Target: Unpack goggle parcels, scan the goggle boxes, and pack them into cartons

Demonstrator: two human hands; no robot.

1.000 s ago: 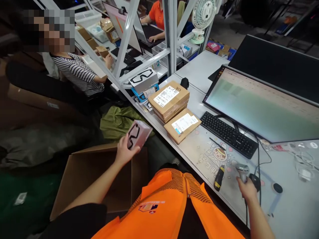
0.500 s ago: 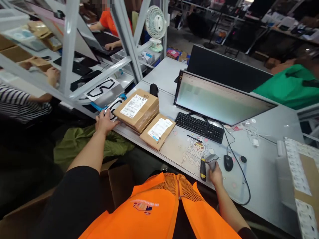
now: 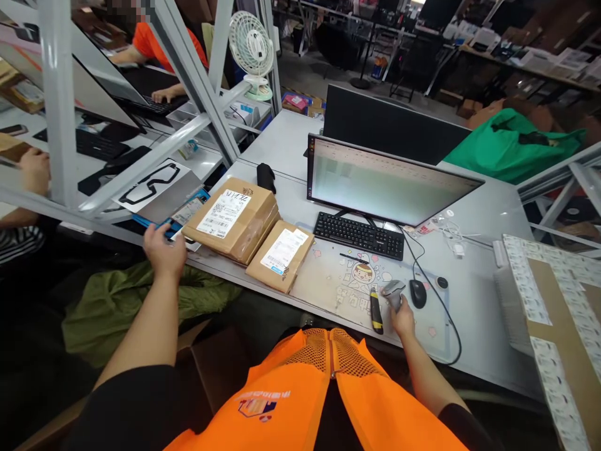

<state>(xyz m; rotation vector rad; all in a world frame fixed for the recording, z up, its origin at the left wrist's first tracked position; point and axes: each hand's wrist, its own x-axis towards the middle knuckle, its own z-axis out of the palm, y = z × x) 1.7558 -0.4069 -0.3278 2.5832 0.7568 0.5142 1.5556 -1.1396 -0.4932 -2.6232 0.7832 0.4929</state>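
Note:
My left hand (image 3: 165,249) reaches over the front edge of the desk with its fingers spread, beside the left corner of a stack of cardboard parcels (image 3: 232,216). Its fingertips are near a blue-edged package (image 3: 190,210); whether they touch it I cannot tell. A single labelled parcel (image 3: 280,255) lies to the right of the stack. My right hand (image 3: 402,318) is wrapped round the handle of a grey barcode scanner (image 3: 393,291), low over the desk mat. Close to its left lies a black and yellow utility knife (image 3: 375,311).
A keyboard (image 3: 359,235), monitor (image 3: 389,178) and mouse (image 3: 417,294) with its cable stand on the desk. A white box printed with a black goggle-like outline (image 3: 154,185) sits by the metal frame (image 3: 188,69). At left, other people work. Cartons (image 3: 563,313) stand at right.
The view has swung, so the desk's things appear further left. My left hand has moved slightly away from the parcel stack, and the scanner's head shows more clearly in my right hand.

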